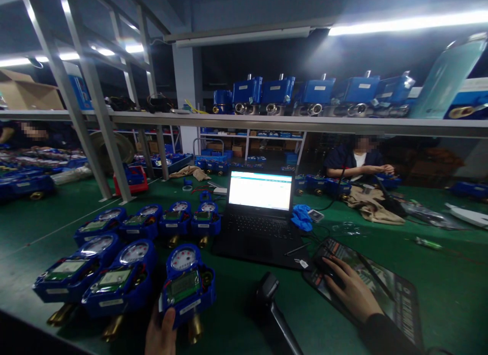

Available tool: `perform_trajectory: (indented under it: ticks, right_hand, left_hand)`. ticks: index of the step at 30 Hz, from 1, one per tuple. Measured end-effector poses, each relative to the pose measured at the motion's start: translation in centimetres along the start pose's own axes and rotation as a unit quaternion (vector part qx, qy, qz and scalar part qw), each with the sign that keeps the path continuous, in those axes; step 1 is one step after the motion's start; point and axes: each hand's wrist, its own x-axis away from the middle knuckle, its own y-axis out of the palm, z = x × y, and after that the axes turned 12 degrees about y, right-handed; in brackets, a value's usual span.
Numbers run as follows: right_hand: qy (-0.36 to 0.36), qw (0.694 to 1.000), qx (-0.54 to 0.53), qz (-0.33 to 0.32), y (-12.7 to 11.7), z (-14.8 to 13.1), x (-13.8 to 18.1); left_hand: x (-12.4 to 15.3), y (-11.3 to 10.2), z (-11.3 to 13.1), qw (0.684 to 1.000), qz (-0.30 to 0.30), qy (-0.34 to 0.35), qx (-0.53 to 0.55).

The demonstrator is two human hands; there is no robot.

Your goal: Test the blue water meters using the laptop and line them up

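Observation:
My left hand (162, 332) grips the near edge of a blue water meter (187, 284) with a round dial and a green circuit board, standing at the front of the green bench. My right hand (353, 289) rests on a black computer mouse (324, 258) lying on a printed mouse pad (385, 289). An open laptop (259, 212) with a bright white screen stands between my hands, a little farther back. A black handheld scanner (272, 304) lies in front of the laptop.
Several more blue meters (125, 243) stand in rows to the left. A shelf (290, 122) overhead carries blue valve units (316, 93). A person (358, 161) sits across the bench; another is at the far left. Blue gloves (303, 216) lie beside the laptop.

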Motion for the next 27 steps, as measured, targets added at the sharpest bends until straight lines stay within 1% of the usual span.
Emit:
perform_trajectory:
  ticks: [8,13,17,19,23,27]
  right_hand:
    - [0.008,1.000,0.001,0.008,0.3,0.3,0.0]
    - [0.007,1.000,0.015,0.014,0.2,0.3,0.1]
    - [0.005,1.000,0.020,0.018,0.2,0.5,0.1]
    - [0.006,1.000,0.021,0.016,0.3,0.6,0.1]
    - [0.007,1.000,0.020,0.016,0.6,1.0,0.2]
    - [0.001,1.000,0.013,0.010,1.0,1.4,0.2]
  left_hand:
    - [-0.6,-0.6,-0.9,1.000,0.007,0.013,0.018]
    - [-1.0,-1.2,-1.8,0.999,0.029,0.013,0.011]
    - [-0.8,-1.0,-1.5,0.999,0.028,0.027,-0.016]
    - [-0.7,-0.8,-1.3,0.999,0.016,0.028,-0.006]
    - [-0.7,-0.8,-1.3,0.999,0.033,0.015,-0.001]
    - [-0.6,-0.8,-1.4,0.999,0.035,0.029,0.026]
